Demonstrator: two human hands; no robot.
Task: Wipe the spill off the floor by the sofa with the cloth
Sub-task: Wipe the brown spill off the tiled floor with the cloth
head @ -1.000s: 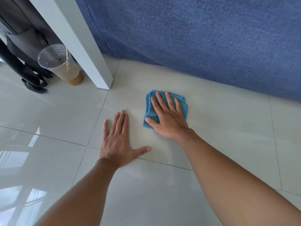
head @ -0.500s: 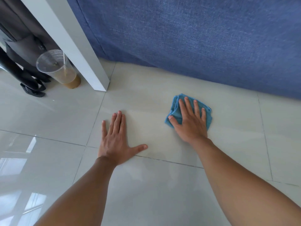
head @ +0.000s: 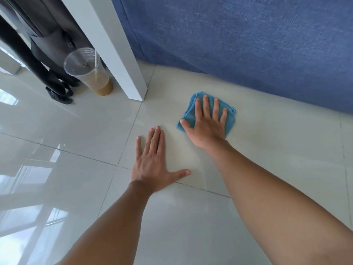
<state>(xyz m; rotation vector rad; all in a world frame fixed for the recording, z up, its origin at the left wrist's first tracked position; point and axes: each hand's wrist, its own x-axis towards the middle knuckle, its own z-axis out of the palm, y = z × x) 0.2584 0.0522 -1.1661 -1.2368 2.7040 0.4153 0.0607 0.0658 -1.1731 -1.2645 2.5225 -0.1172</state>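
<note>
A folded blue cloth (head: 188, 114) lies on the glossy pale floor tile (head: 277, 150), just in front of the blue fabric sofa (head: 248, 44). My right hand (head: 207, 127) presses flat on the cloth with its fingers spread, covering most of it. My left hand (head: 150, 165) rests palm-down on the tile, to the left of the cloth and nearer to me, with fingers apart and nothing in it. The tile around the cloth looks slightly dull. I cannot make out a distinct spill.
A white table leg (head: 118, 54) stands on the floor left of the sofa's corner. Behind it sits a clear plastic cup (head: 89, 73) with brown drink and a straw. A dark bag with black straps (head: 57, 90) lies further left.
My right hand slid the cloth to the right, away from my left hand, then back to the left toward it. The left hand stayed planted on the tile.
</note>
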